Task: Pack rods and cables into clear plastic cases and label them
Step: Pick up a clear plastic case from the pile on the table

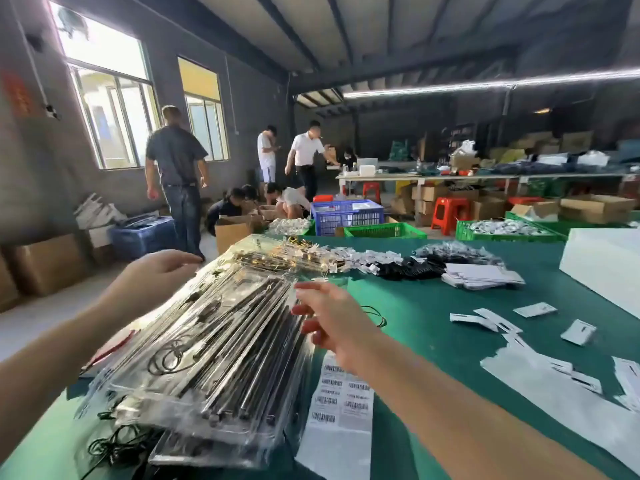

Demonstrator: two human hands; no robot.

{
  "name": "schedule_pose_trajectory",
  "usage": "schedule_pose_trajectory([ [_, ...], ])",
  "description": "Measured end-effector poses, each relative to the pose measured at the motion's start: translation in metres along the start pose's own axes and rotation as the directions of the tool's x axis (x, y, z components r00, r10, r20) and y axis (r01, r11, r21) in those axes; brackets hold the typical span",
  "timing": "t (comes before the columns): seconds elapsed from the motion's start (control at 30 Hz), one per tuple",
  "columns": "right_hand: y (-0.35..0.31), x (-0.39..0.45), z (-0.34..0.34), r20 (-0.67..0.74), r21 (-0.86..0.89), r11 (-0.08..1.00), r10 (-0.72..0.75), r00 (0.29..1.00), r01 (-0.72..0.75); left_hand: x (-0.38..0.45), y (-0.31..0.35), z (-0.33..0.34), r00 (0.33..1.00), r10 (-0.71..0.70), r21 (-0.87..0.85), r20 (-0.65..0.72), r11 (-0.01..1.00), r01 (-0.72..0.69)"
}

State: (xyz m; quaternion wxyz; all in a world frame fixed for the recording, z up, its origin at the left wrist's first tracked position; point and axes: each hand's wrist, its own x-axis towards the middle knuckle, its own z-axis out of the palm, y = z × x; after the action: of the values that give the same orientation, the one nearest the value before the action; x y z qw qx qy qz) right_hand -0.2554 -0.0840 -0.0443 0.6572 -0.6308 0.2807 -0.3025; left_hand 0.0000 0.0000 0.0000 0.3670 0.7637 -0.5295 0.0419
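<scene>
Left hand: the left hand (157,271) hangs in the air just past the left edge of the stacked cases, fingers loosely extended, holding nothing.
Right hand: the right hand (330,315) is over the right edge of the stack, fingers relaxed and slightly bent, gripping nothing; whether the fingertips touch the top case cannot be told.
Cases: a stack of clear plastic cases (221,348) lies on the green table (433,341) between the two hands, tilted and fanned out.
Rods: dark metal rods (249,344) lie lengthwise inside the top case.
Cables: a coiled black cable (169,356) sits in the left part of the same case; loose black cables (117,441) lie on the table at the stack's near left corner.
Labels: a sheet of barcode labels (341,396) lies flat just right of the stack, under the right forearm.
Further back: more filled cases with gold-coloured parts (277,254) lie beyond the stack.
</scene>
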Motion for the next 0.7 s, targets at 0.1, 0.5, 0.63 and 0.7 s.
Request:
schedule_pose_trajectory([
  [0.1, 0.018, 0.042, 0.057, -0.126, -0.299, 0.931, 0.181, 0.975, -0.211, 0.003, -0.009, 0.040, 0.912, -0.308, 0.441, 0.272, 0.882, 0.166],
  [0.5, 0.036, 0.083, 0.065, -0.247, -0.144, 0.924, 0.314, 0.917, -0.355, 0.046, -0.010, 0.026, 0.783, -0.452, 0.301, 0.427, 0.888, 0.349],
  [0.63, 0.015, 0.087, 0.045, -0.218, 0.102, 0.927, 0.374, 0.901, -0.361, 0.055, 0.007, 0.018, 0.786, -0.458, 0.175, 0.415, 0.888, 0.425],
  [0.7, -0.001, 0.087, 0.032, -0.187, 0.194, 0.911, 0.398, 0.898, -0.364, 0.055, 0.019, 0.020, 0.804, -0.449, 0.132, 0.390, 0.891, 0.433],
])
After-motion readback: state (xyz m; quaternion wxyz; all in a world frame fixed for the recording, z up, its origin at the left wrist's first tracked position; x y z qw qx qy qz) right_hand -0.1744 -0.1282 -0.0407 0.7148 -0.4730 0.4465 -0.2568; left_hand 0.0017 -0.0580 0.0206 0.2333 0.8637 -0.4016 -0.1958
